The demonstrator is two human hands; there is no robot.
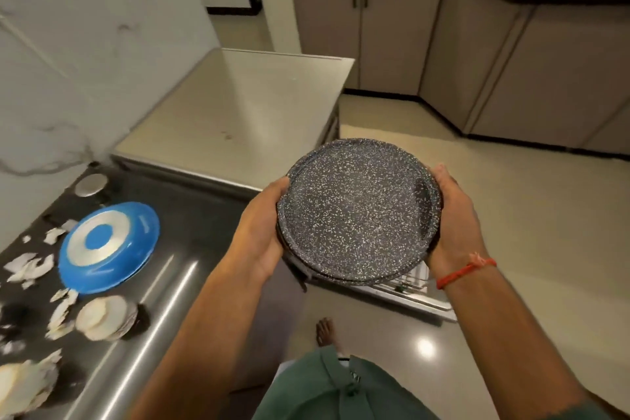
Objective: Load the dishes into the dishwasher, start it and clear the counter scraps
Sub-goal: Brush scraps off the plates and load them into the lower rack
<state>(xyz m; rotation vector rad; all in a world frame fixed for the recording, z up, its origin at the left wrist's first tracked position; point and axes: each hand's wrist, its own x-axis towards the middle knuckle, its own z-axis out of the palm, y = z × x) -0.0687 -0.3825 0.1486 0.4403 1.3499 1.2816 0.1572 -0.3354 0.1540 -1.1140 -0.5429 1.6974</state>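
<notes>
Plates point(358, 211), dark with white speckles and stacked together, are the landmark in the head view, held up in the air in front of the person. Left hand point(260, 232) grips the stack's left edge with the thumb on the rim and fingers curled under. Right hand point(451, 211) clamps the right edge the same way, a red thread point(465, 271) tied round its wrist. Just below the plates, part of a dishwasher rack point(414, 278) shows. Left of the plates lies a dark counter point(191, 239) carrying an upturned blue bowl point(109, 245), with pale scraps point(32, 268) and a coconut half point(105, 317) beside the bowl. Beyond the plates stands a steel-topped unit point(245, 106), and further back grey cupboards point(381, 31).
</notes>
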